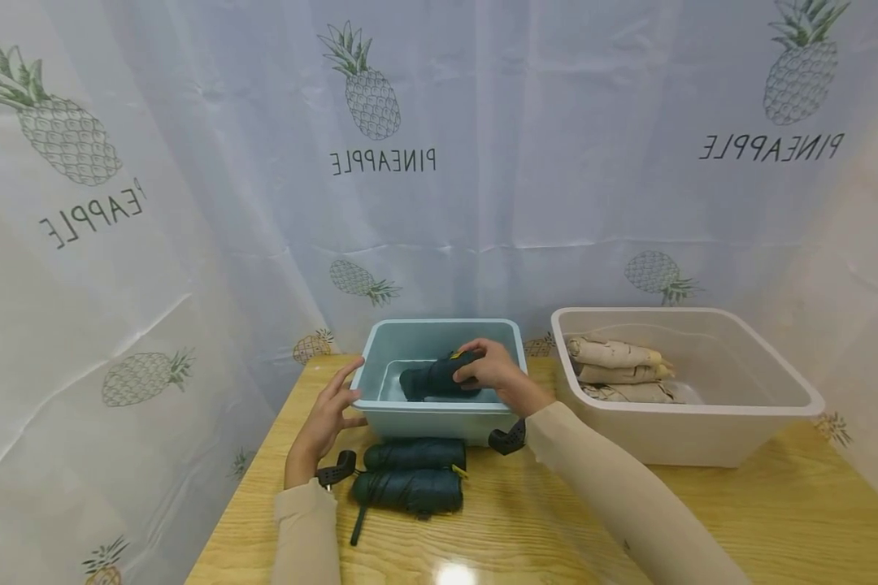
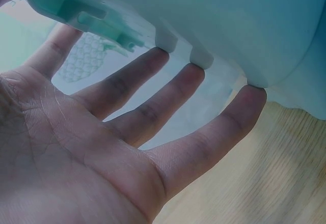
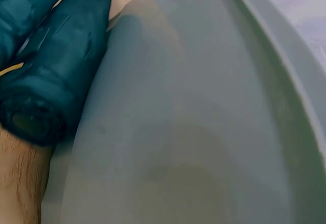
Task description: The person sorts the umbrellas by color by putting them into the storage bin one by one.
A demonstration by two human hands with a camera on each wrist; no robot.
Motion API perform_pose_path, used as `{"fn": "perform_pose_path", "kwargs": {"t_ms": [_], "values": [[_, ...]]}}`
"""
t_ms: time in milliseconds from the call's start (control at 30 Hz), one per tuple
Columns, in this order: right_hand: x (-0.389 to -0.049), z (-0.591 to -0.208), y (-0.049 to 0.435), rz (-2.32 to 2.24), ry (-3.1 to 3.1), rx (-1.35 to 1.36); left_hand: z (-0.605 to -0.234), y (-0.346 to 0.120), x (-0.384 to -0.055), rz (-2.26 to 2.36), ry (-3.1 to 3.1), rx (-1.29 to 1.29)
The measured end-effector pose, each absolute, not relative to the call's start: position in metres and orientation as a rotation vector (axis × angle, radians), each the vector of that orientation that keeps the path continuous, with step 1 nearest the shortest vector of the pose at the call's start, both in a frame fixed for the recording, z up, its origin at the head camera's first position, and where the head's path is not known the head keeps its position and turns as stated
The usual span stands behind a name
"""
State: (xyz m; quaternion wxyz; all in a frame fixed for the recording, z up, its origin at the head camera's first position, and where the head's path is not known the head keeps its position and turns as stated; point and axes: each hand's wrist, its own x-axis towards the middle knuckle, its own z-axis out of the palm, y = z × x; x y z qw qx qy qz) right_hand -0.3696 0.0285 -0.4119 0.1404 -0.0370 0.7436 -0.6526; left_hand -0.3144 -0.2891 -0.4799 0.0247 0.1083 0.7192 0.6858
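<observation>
My right hand (image 1: 488,367) reaches into the light blue bin (image 1: 439,416) and grips the right end of a dark green folded umbrella (image 1: 430,380) lying across its floor. That hand's palm side is hidden. At the bin's left side, my left hand (image 1: 325,418) has its fingers spread against the rim. The left wrist view shows straight fingers (image 2: 147,114) whose tips touch the bin's outer side. In front of the bin, two more dark green folded umbrellas (image 1: 410,490) lie side by side on the table; the right wrist view shows a rolled end (image 3: 35,117) close by.
On the right stands a larger white bin (image 1: 702,435) with several beige patterned rolls (image 1: 615,354) stacked at its left. Both bins sit on a wooden table (image 1: 556,528). A pineapple-print curtain (image 1: 483,203) hangs behind them.
</observation>
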Motion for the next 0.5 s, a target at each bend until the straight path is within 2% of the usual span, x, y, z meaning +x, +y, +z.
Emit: {"fn": "perform_pose_path", "kwargs": {"t_ms": [500], "values": [[-0.3776,-0.4154,0.0203,-1.701,2.270,-0.069,-0.4839,-0.2936,-0.3245,2.113,2.219,0.342]]}}
